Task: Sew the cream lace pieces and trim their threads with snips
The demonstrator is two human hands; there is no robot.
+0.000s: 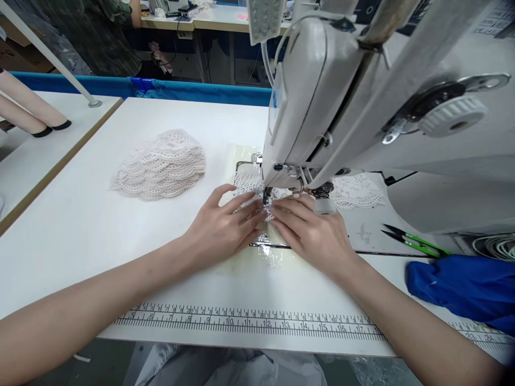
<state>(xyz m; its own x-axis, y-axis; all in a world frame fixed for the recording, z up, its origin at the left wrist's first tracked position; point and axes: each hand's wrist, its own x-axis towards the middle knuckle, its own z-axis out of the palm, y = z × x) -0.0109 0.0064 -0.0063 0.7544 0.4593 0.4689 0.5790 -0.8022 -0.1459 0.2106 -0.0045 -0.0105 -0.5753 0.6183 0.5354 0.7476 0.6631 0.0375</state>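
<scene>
Head view: I look in from afar, down on two bare hands at a sewing machine [309,91].
Lace [248,179]: pale, openwork, full of small holes; it lies under the presser foot [266,195], partly covered by the hands, so I cannot make out its whole outline.
Left hand [219,228]: palm down, just left of the foot; I see its fingers [246,215] stretched out and moderately spread, tips resting on the lace.
Right hand [316,233]: palm down, just right of the foot; its fingers are extended with narrow gaps, tips on the lace near the needle area. I cannot tell whether either hand pinches an edge.
More lace [358,192]: a scalloped stretch beyond the right hand; whether it joins the piece under the foot, I cannot tell.
Pile [163,167]: layered pale lace with scalloped edges, on the tabletop [68,257] well left of the machine.
Snips [418,241]: green handles, dark blades, near the blue cloth [462,287] on my right.
Ruler [261,323]: printed along the near edge.
</scene>
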